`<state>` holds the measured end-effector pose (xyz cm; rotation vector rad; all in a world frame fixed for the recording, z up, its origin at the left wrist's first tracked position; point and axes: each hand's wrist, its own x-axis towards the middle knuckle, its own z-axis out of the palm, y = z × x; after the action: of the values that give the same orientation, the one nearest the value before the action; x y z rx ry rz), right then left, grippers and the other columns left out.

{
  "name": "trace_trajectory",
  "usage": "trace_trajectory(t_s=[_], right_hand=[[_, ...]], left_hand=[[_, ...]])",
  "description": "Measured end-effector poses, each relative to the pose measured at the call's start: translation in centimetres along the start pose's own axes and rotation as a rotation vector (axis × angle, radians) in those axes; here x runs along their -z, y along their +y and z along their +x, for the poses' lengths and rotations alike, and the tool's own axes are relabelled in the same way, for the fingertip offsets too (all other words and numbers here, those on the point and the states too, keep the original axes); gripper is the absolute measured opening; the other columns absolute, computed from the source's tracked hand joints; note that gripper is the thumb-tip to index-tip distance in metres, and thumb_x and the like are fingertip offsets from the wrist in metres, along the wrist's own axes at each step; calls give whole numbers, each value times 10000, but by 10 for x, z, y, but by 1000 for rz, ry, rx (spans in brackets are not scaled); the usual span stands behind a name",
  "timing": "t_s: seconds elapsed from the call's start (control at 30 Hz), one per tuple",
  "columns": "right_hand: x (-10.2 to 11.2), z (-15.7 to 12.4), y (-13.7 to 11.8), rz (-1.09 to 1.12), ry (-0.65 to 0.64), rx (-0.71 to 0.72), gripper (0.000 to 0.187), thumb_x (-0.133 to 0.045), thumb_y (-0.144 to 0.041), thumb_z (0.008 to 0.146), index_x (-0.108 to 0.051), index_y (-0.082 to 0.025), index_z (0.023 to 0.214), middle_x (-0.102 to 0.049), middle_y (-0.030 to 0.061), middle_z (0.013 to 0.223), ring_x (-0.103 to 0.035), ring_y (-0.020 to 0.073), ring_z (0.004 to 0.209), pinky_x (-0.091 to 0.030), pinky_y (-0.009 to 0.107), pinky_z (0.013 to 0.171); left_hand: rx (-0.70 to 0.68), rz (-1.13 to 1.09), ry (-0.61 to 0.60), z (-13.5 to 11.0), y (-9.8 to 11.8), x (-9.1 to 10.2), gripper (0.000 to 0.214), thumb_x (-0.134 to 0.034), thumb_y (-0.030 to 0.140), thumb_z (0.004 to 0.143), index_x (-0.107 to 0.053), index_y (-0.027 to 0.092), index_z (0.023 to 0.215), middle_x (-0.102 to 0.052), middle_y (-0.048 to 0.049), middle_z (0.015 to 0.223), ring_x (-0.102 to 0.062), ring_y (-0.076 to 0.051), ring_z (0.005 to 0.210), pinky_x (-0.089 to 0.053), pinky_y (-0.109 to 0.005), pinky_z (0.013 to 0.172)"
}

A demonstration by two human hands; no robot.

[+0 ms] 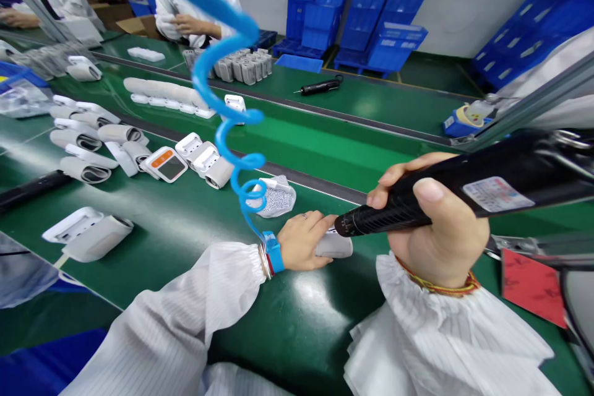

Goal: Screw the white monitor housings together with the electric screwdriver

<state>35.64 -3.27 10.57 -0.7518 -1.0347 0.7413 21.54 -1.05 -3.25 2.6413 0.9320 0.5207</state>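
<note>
My right hand [439, 226] is wrapped round a black electric screwdriver [464, 182], which slants down to the left. Its nose meets a wrist blood pressure monitor [340, 246] lying on the green bench; the bit's tip cannot be made out. My left hand [304, 240] is closed over that monitor and covers much of it, leaving the grey cuff's end showing. A blue wrist strap [273, 252] with a coiled blue cord [223, 130] is on my left wrist. Just beyond that hand lies a speckled grey-white pouch or piece [277, 197], partly behind the cord.
More monitors with cuffs [99, 238] lie on the bench to the left. A conveyor belt [320, 142] runs beyond, carrying a row of units [167, 96]. Across it stands a co-worker [199, 12]; another screwdriver [321, 85] lies there. At right is a red sheet [533, 288].
</note>
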Motion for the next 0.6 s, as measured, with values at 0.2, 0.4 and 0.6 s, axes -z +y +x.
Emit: trace_trajectory(t_s=[0.2,0.4,0.6], right_hand=[[-1,-1,0,-17,-4,15,239,-748,-334,655,-603,-185,773,-629,2,666,-555,140,446,-433,298,435],[0,-1,1,-25,-7,22,237,-739,-335,666,-595,-187,782,-622,-1,670,-562,139,465,-438,302,443],[1,-1,3,-21,-42,35,206,-741,-323,670,-620,-202,785,-632,-2,678,-558,142,458,-440,310,444]], left_hand=[[-28,3,11,0,-2,-2,762,-637,491,739,-324,175,1357,-551,-99,1113,-584,-276,971,-501,-406,807],[-20,-13,-1,1,-3,-1,789,-668,492,710,-328,191,1355,-547,-95,1123,-584,-277,961,-505,-412,806],[-23,-24,5,2,-3,-1,799,-668,492,710,-325,183,1362,-548,-97,1124,-582,-280,967,-507,-418,813]])
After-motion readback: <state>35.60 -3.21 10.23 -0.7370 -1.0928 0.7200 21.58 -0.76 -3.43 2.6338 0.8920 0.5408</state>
